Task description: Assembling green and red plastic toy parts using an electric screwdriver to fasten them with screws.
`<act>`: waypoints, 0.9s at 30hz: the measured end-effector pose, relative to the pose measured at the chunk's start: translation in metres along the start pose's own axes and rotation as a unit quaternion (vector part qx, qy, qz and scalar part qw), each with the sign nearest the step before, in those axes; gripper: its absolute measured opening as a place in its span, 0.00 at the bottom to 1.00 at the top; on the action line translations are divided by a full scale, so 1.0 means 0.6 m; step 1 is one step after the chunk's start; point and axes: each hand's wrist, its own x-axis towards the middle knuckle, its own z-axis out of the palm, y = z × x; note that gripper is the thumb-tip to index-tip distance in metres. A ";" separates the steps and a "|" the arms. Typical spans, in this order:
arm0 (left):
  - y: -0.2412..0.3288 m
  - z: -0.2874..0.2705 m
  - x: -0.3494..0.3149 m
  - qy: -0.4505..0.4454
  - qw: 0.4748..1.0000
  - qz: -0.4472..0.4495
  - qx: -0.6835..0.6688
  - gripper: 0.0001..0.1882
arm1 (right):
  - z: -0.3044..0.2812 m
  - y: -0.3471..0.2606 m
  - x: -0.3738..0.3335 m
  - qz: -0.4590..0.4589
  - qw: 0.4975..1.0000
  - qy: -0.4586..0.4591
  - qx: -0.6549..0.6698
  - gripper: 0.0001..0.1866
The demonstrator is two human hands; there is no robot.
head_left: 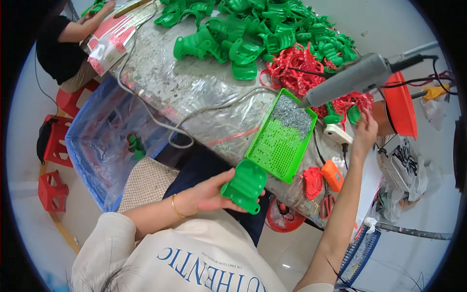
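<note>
My left hand grips a curved green plastic shell with a small holed tab, holding it in front of my body near the table's edge. At the right side of the table, my right hand has its fingertips closed on a small green plastic piece, beside a heap of red plastic parts. A bright green perforated tray lies between my hands, with small silver screws in its far half. Above the tray's far end hangs a grey electric screwdriver, its tip pointing down-left.
Green shells are piled at the back. A cable crosses the table. On the right are a white power strip, an orange box-shaped item and scissors. A blue lined bin stands left; a co-worker sits beyond it.
</note>
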 end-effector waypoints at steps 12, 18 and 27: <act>-0.027 -0.009 0.000 0.056 0.994 0.079 0.045 0.33 | -0.118 -0.216 -0.334 0.361 0.858 -0.247 0.270 0.12; -0.047 0.016 -0.002 0.049 0.981 0.115 0.147 0.38 | -0.073 -0.263 -0.356 0.261 0.917 -0.253 0.167 0.08; -0.060 -0.001 -0.006 0.067 0.978 0.143 0.139 0.39 | -0.072 -0.246 -0.357 0.234 0.901 -0.328 0.162 0.09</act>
